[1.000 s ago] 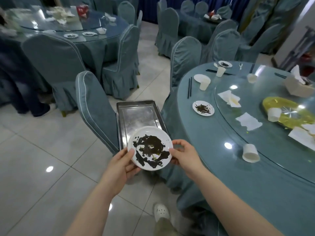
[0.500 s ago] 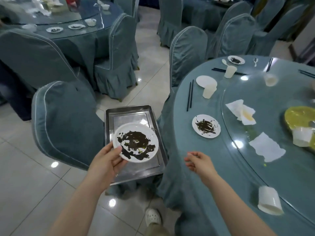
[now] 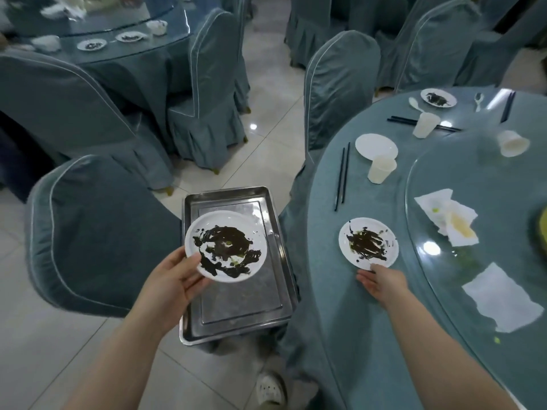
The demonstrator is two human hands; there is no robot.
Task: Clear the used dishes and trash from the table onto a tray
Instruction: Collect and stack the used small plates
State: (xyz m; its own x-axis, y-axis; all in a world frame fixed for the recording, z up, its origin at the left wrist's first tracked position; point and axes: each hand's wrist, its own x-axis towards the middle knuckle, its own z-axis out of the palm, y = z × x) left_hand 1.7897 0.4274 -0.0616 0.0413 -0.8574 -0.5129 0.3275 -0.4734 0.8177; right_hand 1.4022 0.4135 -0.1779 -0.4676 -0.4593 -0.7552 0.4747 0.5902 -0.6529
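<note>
Left hand (image 3: 174, 279) curled round the near-left rim of a smeared plate (image 3: 226, 246), thumb on top, fingers beneath and out of sight; plate held roughly level above the steel tray (image 3: 236, 306), whether touching it or just clear of it impossible to tell. Tray sitting between a covered chair (image 3: 97, 232) and the draped table (image 3: 334, 291), long axis running away from the camera and leaning slightly left at the near end; support underneath hidden by the tray itself. On the table, a pair of black chopsticks (image 3: 342, 176) lying side by side, long axis pointing away, far tips tilted slightly right. Nearer, a second dirty plate (image 3: 368, 242) flat on the cloth, with the right hand (image 3: 381, 281) at its near rim, fingertips meeting the edge; fingers loosely bent and not yet round the plate, though the contact is partly hidden. Farther back, a clean white plate (image 3: 376, 146) with a paper cup (image 3: 381, 170) just beside it. Stained napkins (image 3: 447, 220) on the glass turntable (image 3: 488, 187), plus a plainer napkin (image 3: 503, 300) nearer; a yellow dish at the right border cut off, barely a sliver. Far plate (image 3: 438, 98), spoons and more chopsticks small and hard to read.
</note>
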